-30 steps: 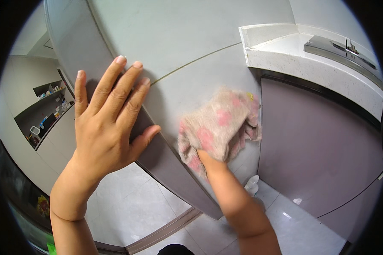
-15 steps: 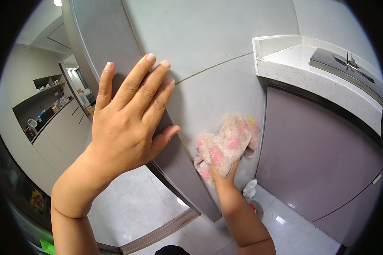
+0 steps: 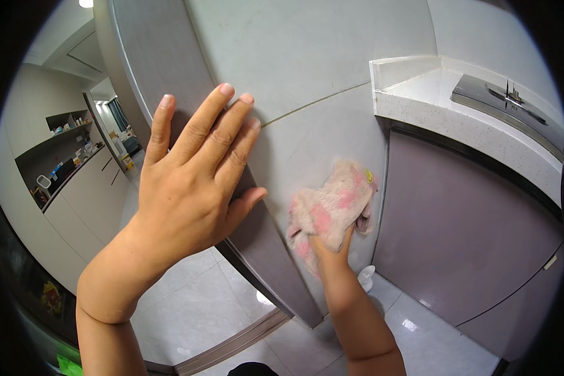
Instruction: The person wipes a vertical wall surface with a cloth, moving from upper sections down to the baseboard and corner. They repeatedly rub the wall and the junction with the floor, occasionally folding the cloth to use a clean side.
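The left hand [image 3: 191,178] was splayed against the grey door frame [image 3: 153,56]; the right hand [image 3: 333,254], its closure hidden, pressed a pink-spotted towel [image 3: 333,207] to the wall [image 3: 313,138], between frame and cabinet [image 3: 464,219].

Left hand [image 3: 185,182] high, 5 fingers [image 3: 203,125] spread; right hand [image 3: 334,258] low, mostly hidden, forearm [image 3: 360,313] outstretched

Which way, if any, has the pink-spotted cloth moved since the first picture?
Yes, downward: the cloth is now lower on the grey wall, farther below the white counter than it was then.
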Tool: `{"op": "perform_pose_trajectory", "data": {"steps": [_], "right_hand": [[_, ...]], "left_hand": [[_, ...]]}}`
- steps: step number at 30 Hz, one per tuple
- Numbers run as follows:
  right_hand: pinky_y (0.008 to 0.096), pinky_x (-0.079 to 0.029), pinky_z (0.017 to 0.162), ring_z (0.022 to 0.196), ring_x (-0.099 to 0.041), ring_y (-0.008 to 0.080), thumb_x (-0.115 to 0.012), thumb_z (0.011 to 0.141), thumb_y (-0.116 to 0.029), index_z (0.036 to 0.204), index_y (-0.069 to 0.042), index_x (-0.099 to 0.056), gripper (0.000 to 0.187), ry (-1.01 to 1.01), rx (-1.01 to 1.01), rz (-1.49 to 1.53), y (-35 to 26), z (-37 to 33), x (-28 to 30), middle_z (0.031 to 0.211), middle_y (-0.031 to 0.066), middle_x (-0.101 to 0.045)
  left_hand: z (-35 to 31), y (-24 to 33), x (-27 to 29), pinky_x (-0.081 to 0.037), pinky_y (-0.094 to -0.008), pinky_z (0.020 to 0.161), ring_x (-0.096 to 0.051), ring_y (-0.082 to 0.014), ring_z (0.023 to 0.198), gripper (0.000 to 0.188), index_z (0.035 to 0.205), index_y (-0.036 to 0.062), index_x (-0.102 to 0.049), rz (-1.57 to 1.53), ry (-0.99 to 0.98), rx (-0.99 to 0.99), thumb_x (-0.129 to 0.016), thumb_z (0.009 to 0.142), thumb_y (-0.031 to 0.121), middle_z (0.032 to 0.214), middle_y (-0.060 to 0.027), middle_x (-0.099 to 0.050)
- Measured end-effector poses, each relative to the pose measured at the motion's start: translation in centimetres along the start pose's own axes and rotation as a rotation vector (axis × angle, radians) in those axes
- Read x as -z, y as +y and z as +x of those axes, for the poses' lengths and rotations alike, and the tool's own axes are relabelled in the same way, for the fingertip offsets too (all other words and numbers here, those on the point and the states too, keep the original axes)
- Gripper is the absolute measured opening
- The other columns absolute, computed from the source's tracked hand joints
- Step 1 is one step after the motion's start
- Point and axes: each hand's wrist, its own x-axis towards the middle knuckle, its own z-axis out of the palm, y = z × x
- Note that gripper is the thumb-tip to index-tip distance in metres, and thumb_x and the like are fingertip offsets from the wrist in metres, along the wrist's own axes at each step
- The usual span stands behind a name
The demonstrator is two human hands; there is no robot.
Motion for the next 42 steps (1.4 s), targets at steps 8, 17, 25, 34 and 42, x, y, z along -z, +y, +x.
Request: {"op": "perform_pose_trajectory", "data": {"steps": [8, 17, 25, 34, 42], "right_hand": [[0.0412, -0.049, 0.093, 0.109, -0.061, 0.0322, -0.081, 0.076, -0.015, 0.122, 0.0, -0.057, 0.055, -0.058, 0.138, -0.112, -0.6, 0.3, 0.5, 0.119, 0.0171, -0.061], [0.044, -0.035, 0.109, 0.126, -0.048, 0.0315, -0.084, 0.07, -0.015, 0.14, -0.002, -0.038, 0.085, -0.034, 0.271, -0.126, 3.6, 1.1, -1.1, 0.134, 0.0187, -0.049], [0.0442, -0.042, 0.103, 0.117, -0.056, 0.0344, -0.078, 0.076, -0.018, 0.128, 0.0, -0.053, 0.06, -0.191, 0.37, -0.218, -2.7, 3.5, -0.5, 0.125, 0.0175, -0.059], [0.0434, -0.038, 0.106, 0.12, -0.051, 0.0339, -0.08, 0.073, -0.021, 0.131, 0.002, -0.047, 0.07, -0.119, 0.101, -0.06, -1.2, 8.5, -0.5, 0.128, 0.0195, -0.052], [0.0422, -0.04, 0.104, 0.119, -0.053, 0.0349, -0.077, 0.076, -0.019, 0.122, 0.0, -0.054, 0.055, -0.093, 0.145, -0.015, -1.3, 11.5, 0.8, 0.122, 0.0167, -0.056]], "left_hand": [[0.0, 0.0, 0.0, -0.008, -0.0544, 0.121, -0.041, -0.0318, 0.141, 0.063, 0.127, 0.0048, -0.061, -0.005, -0.007, 0.007, -0.078, 0.073, 0.033, 0.145, -0.0115, -0.052], [0.4, 0.1, 0.2, -0.008, -0.0548, 0.121, -0.04, -0.0323, 0.142, 0.064, 0.129, 0.0047, -0.06, 0.0, 0.005, -0.005, -0.076, 0.075, 0.036, 0.145, -0.0117, -0.052], [-0.2, -0.1, -0.1, -0.007, -0.0547, 0.12, -0.041, -0.0331, 0.141, 0.064, 0.128, 0.0042, -0.06, 0.009, -0.015, -0.007, -0.075, 0.076, 0.038, 0.145, -0.0126, -0.052], [-0.1, -0.2, -0.1, -0.008, -0.0552, 0.12, -0.041, -0.0338, 0.141, 0.065, 0.129, 0.0038, -0.059, -0.005, -0.019, -0.012, -0.076, 0.075, 0.036, 0.145, -0.0132, -0.052], [0.1, 0.0, 0.0, -0.007, -0.0564, 0.12, -0.041, -0.0344, 0.141, 0.066, 0.13, 0.0039, -0.059, 0.002, -0.022, -0.006, -0.076, 0.075, 0.037, 0.145, -0.0135, -0.051]]}}
